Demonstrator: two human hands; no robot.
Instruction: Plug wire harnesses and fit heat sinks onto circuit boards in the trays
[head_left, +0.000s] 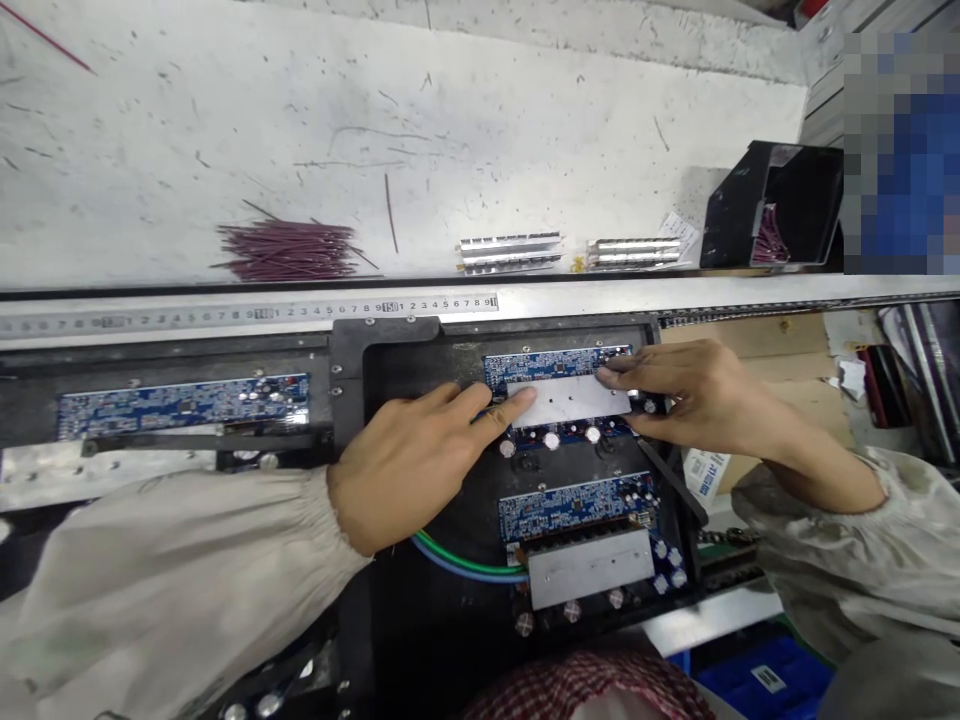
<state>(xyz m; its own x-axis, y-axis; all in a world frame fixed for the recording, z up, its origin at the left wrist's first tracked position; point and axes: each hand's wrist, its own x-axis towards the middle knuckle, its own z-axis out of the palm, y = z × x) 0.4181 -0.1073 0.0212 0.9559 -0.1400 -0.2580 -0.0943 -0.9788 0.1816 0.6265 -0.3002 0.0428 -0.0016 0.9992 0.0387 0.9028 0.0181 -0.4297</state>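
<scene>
A flat silver heat sink point(571, 398) lies across a blue circuit board point(559, 365) in a black tray. The index finger of my left hand point(412, 462) presses on the plate's left end, with the other fingers curled at its edge. At the right end, my right hand point(694, 395) grips the same plate between thumb and fingers. Round capacitors stick out along the board's lower side. Below it in the tray sits a second blue circuit board point(577, 507) with its own heat sink point(592, 568). Green and blue wires point(465, 568) run from that board to the left.
A second tray point(319, 350) with another blue board point(184, 405) adjoins on the left. Behind a ruler strip point(375, 308) lie a bundle of dark red wires point(289, 250), metal bars point(510, 252) and a black bin point(739, 205). Cardboard point(780, 370) lies at right.
</scene>
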